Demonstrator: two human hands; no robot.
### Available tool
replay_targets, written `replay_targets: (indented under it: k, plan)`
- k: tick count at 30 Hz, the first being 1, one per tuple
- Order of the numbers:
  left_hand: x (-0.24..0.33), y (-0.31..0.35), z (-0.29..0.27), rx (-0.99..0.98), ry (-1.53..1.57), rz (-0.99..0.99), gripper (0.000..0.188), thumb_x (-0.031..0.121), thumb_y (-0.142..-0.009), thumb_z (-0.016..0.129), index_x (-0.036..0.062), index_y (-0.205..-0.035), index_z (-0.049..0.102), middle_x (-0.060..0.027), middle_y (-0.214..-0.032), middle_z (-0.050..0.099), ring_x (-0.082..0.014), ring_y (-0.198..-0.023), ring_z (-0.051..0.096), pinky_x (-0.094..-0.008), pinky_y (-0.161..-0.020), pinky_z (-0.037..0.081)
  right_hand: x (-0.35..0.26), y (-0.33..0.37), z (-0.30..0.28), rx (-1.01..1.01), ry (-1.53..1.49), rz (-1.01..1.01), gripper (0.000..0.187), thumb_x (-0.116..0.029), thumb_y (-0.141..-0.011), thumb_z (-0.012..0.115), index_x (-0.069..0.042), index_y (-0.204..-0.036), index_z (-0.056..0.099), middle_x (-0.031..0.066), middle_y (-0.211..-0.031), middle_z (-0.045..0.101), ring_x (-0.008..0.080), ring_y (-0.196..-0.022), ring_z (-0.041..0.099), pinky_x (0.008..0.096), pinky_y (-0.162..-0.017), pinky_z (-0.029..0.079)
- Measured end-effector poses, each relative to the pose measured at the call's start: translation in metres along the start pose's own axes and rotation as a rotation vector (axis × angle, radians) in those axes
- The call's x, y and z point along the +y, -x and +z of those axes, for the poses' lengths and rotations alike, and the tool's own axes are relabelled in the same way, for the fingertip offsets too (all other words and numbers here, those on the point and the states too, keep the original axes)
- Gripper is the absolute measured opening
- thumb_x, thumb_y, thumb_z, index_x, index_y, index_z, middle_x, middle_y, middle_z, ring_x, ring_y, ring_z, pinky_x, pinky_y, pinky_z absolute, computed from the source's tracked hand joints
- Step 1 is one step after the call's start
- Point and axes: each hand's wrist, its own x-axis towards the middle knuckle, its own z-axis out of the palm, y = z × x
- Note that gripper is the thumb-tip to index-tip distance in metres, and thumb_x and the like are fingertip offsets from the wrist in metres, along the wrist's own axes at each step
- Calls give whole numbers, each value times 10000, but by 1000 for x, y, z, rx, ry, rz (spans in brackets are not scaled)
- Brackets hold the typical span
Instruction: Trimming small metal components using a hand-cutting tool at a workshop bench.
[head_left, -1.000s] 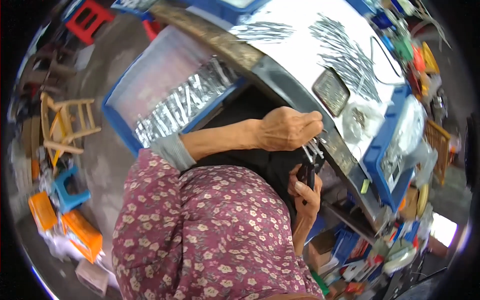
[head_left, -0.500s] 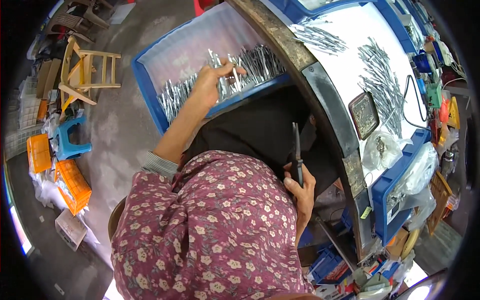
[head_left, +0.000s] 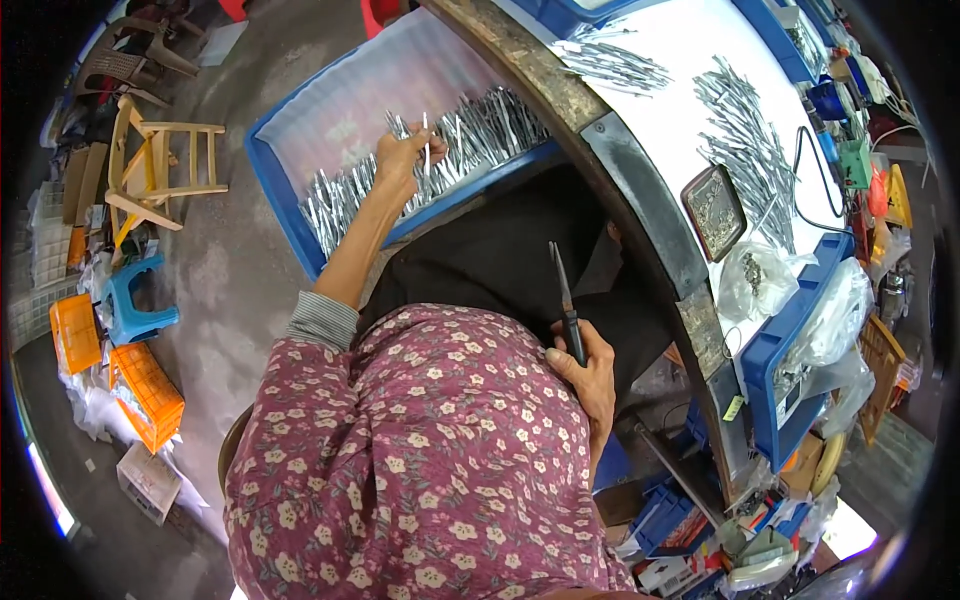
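Note:
My left hand is over the far part of the blue tray, among rows of slim silvery strips standing close together. Its fingers are closed around one or more of these strips; the fingertips are partly hidden. Low in front of my body, my right hand grips a black-handled tool with a long, narrow metal end pointing up and away. The tool's end touches nothing, and its exact kind is not clear. The tray rests by my dark-clad lap, against the worktable's edge.
On the white worktable lie piles of silvery strips, a small dark dish of tiny parts and a clear plastic bag. A blue bin stands at the right. To the left are a wooden chair, a blue stool and orange crates.
My left hand has shifted slightly left and lower over the strips. My right hand has moved a little left with the tool, which now leans left. The whole view has shifted slightly.

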Motion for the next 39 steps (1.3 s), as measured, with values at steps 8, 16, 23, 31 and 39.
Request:
replay_targets:
  k: [8, 16, 23, 31, 39]
  plan:
    - [-6, -1, 16, -90, -48, -11, 71, 22, -798, 538, -43, -816, 515, -123, -690, 555, -214, -594, 591, -309, -507, 503, -1, -2, 0, 12, 13, -3, 487, -361, -676, 719, 3, -964, 571, -5, -661, 464, 100, -608, 433, 263, -541, 350]
    - [-16, 16, 19, -7, -173, 221, 203, -41, -709, 591, -4, -878, 485, -73, -718, 544, -176, -648, 588, -286, -605, 512, -8, -1, -1, 2, 69, 55, 510, -310, -670, 706, 7, -1038, 550, 77, -749, 533, 164, -705, 499, 288, -653, 407]
    - [-1, 38, 33, 148, -857, 534, 401, 37, -732, 576, 35, -1110, 444, -109, -863, 566, -226, -749, 549, -338, -716, 417, -4, 1, -2, 4, 92, 79, 553, -385, -675, 688, -20, -1064, 544, 107, -799, 561, 215, -746, 532, 331, -681, 415]
    - [3, 29, 29, 186, -1401, 967, 590, 7, -646, 553, 4, -1213, 389, -195, -1190, 391, -358, -1142, 334, -460, -981, 228, -1, -4, -5, -12, 82, 33, 565, -424, -676, 684, -25, -1049, 541, 104, -780, 555, 212, -733, 538, 328, -677, 418]
    - [54, 52, 139, -293, -898, 1127, 182, -14, -700, 552, -9, -881, 569, -146, -900, 564, -316, -909, 502, -363, -810, 390, 2, -6, -7, -3, 72, -25, 584, -443, -676, 690, -17, -1046, 541, 109, -783, 556, 215, -740, 547, 339, -684, 424]
